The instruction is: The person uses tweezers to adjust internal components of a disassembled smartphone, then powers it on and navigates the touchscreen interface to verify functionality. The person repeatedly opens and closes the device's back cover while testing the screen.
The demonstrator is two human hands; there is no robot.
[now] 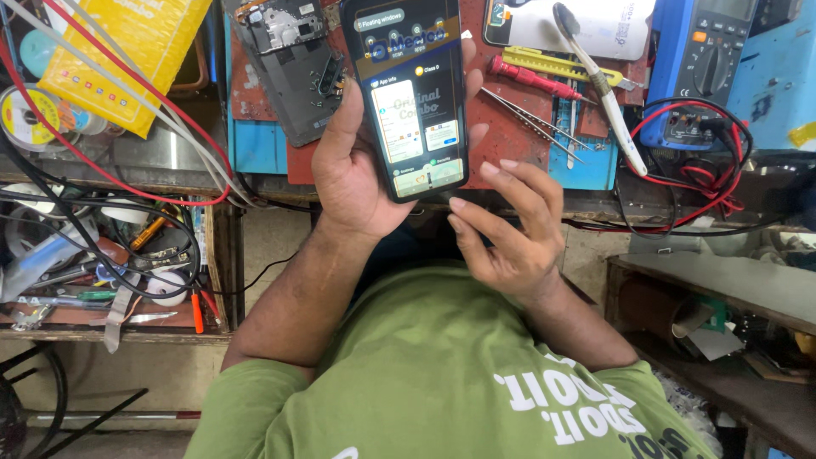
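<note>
Two hands work one smartphone (414, 93): the left hand (357, 170) grips it screen-up, the right hand (510, 225) hovers just beside, fingers loosely spread, holding nothing, testing the lit screen; tapping needs a light, exact touch.

Left hand (353, 174): raised in front of the torso, palm toward the camera, fingers wrapped around a held object, thumb extended along its left edge. Left forearm angled up from the bent elbow. Right hand (510, 229): open beside the left hand, fingers (501, 170) loosely curled and spread, gripping nothing. Right forearm bent inward toward the chest.
</note>
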